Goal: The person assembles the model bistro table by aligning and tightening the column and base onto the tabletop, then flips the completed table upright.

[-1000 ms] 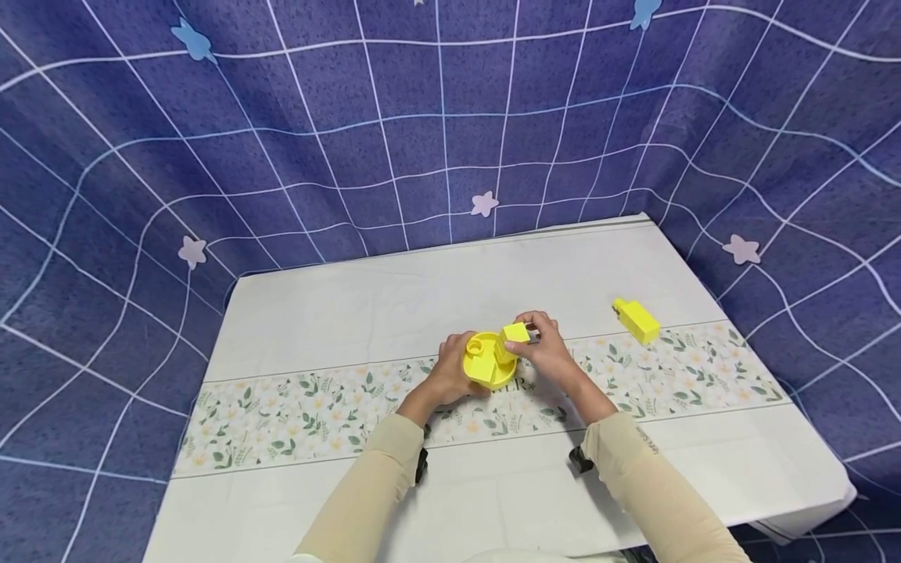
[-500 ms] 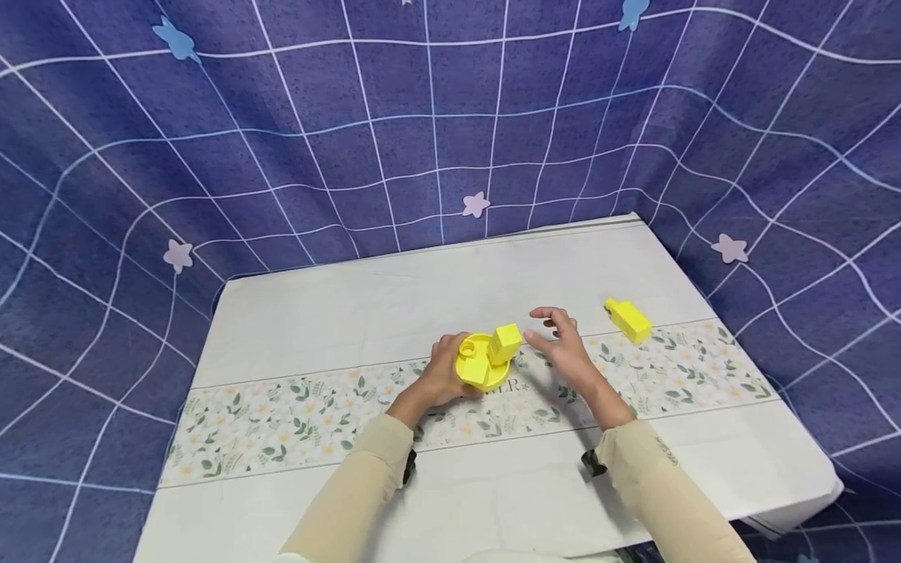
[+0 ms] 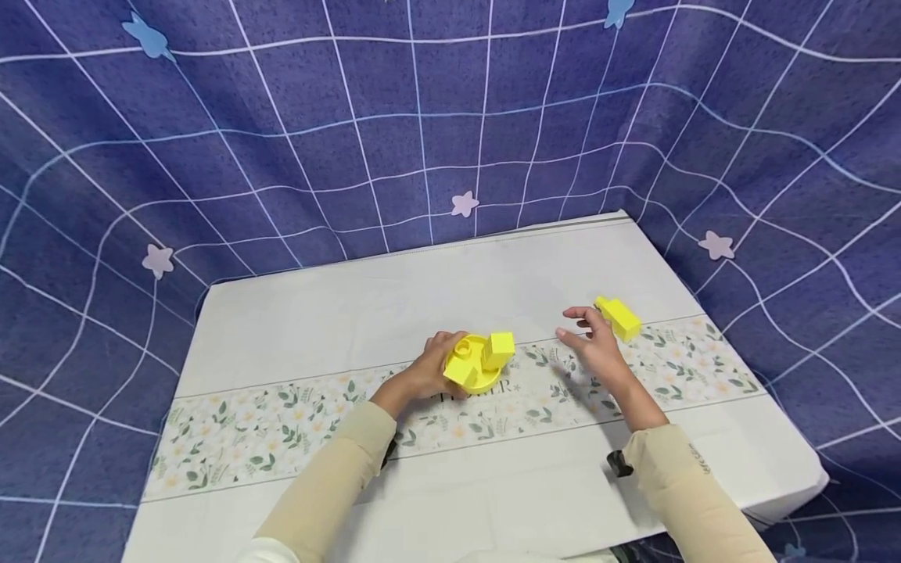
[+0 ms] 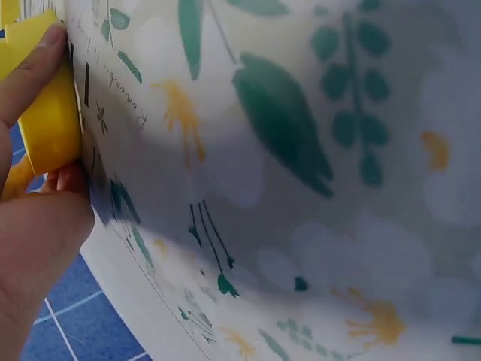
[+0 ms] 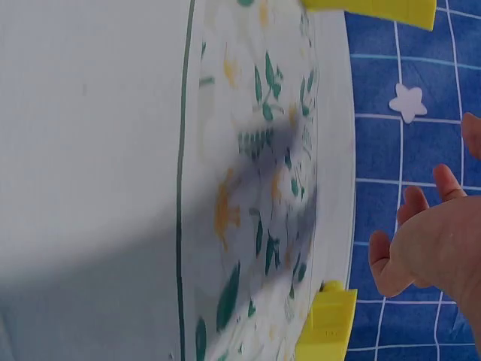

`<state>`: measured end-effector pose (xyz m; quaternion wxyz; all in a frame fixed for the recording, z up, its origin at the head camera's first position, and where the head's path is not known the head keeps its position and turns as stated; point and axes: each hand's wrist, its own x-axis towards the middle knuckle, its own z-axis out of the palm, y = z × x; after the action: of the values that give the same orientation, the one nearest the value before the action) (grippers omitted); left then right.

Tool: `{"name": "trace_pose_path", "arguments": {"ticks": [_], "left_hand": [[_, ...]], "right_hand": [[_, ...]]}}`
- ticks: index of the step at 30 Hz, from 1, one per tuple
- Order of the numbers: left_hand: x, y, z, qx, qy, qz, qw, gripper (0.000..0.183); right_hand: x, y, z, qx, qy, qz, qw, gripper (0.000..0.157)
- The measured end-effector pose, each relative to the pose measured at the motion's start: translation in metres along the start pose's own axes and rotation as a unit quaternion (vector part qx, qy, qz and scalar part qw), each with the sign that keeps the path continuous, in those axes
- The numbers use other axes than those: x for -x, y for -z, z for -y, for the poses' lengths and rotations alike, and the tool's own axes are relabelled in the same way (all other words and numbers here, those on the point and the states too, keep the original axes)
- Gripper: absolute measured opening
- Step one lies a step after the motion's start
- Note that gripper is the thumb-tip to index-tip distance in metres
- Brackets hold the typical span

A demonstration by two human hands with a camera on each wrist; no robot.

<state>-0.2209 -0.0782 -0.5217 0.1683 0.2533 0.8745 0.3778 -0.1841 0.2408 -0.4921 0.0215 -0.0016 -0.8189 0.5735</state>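
Note:
In the head view my left hand (image 3: 425,375) grips the left side of a round, shallow yellow base (image 3: 484,385) with a raised rim. A tall yellow block (image 3: 499,349) stands up from its right part. A small yellow ring (image 3: 462,347) and an angular yellow piece (image 3: 461,371) are at its left part. The left wrist view shows the fingers and thumb around the yellow wall (image 4: 54,113), close against the tablecloth. My right hand (image 3: 598,348), fingers spread and slightly bent, holds nothing. Just beyond it lies another yellow block (image 3: 622,320) with a narrow knob, partly overlapped by the hand.
A white tablecloth (image 3: 338,309) with a floral band (image 3: 246,430) covers the table. Behind and at both sides hangs a blue curtain (image 3: 352,141) with white grid lines and stars. A black wrist strap (image 3: 619,463) shows under the right sleeve.
My right hand has let go of the tall yellow block and moved right, to near the loose yellow block. The left hand keeps its grip, with the base turned slightly.

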Motion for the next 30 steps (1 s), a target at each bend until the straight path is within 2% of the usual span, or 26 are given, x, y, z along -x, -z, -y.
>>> {"name": "trace_pose_path", "arguments": {"ticks": [4, 8, 13, 17, 22, 27, 30], "left_hand": [[0.002, -0.004, -0.001, 0.011, 0.008, -0.015, 0.9998, 0.115], [0.006, -0.017, -0.006, 0.024, 0.02, -0.066, 0.9974, 0.122], [0.009, -0.033, -0.01, 0.037, 0.01, -0.138, 0.9897, 0.113], [0.011, -0.038, -0.008, 0.036, 0.005, -0.172, 0.9844, 0.102], [0.012, -0.036, -0.004, 0.043, -0.007, -0.168, 0.9849, 0.096], [0.013, -0.025, 0.001, 0.05, -0.032, -0.138, 0.9886, 0.095], [0.013, -0.018, 0.005, 0.054, -0.025, -0.119, 0.9911, 0.097]], "right_hand": [[-0.002, 0.009, -0.001, 0.018, -0.009, -0.024, 1.0, 0.048], [-0.003, 0.018, -0.003, 0.042, -0.019, -0.049, 0.998, 0.047], [-0.004, 0.024, -0.002, 0.061, -0.033, -0.081, 0.994, 0.045], [-0.004, 0.029, -0.001, 0.057, -0.024, -0.094, 0.994, 0.044], [-0.003, 0.036, -0.002, 0.07, -0.028, -0.112, 0.991, 0.043], [-0.005, 0.04, -0.005, 0.076, -0.048, -0.144, 0.985, 0.041], [-0.007, 0.042, -0.007, 0.091, -0.066, -0.157, 0.981, 0.043]]}}
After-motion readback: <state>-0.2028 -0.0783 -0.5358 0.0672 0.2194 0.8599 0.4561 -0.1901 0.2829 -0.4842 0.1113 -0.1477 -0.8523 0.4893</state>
